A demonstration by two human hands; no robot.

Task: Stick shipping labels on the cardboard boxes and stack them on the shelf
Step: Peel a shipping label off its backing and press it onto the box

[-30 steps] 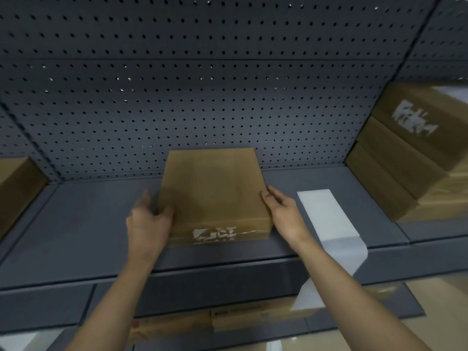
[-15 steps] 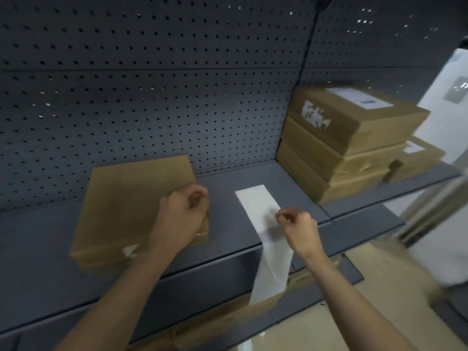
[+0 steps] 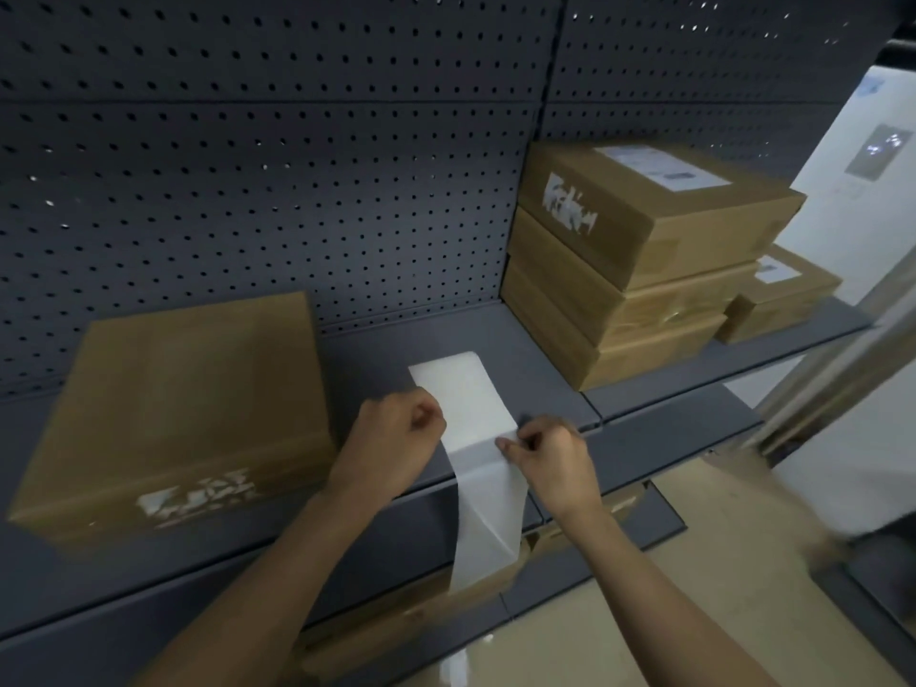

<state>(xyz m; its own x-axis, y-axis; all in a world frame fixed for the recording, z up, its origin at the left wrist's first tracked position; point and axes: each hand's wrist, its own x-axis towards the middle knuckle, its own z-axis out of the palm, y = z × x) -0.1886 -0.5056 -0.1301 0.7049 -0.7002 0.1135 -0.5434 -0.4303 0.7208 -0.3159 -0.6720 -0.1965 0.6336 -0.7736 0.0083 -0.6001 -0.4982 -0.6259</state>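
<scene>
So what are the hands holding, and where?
The right hand pinches the label strip at its right edge. The left hand curls at its left edge; grip unclear.

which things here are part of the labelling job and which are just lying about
Job: label strip, pinched by the right hand; bare cardboard box; stacked boxes; shelf.
Lying about: pegboard back; white panel; cardboard on the lower shelf.
</scene>
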